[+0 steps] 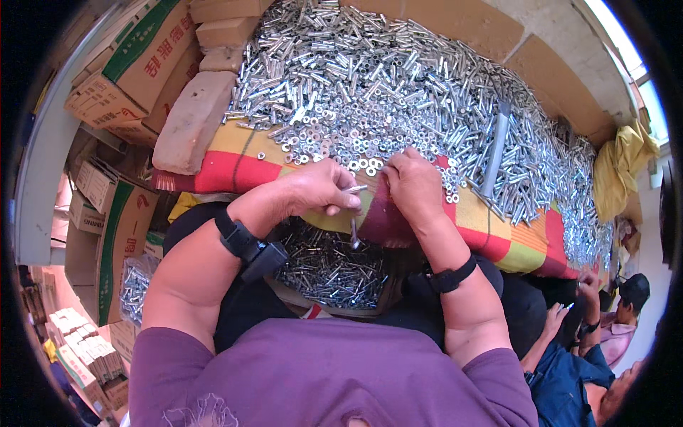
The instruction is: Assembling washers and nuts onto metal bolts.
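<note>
Bolt [353,189] pinched in your left hand [324,186], fingers closed round it, at the cloth's [235,160] near edge; your right hand [415,183] curls over washers [334,146], grip unclear.

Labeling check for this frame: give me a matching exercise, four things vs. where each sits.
Things:
1. left hand
2. right hand
3. washers
4. box of finished pieces

Places:
A. loose on the striped cloth, just beyond both hands
B. in the person's lap, below the table edge
C. pinching a small metal pin
D. fingertips down among the washers at the cloth's near edge

Pairs: 1-C, 2-D, 3-A, 4-B
</note>
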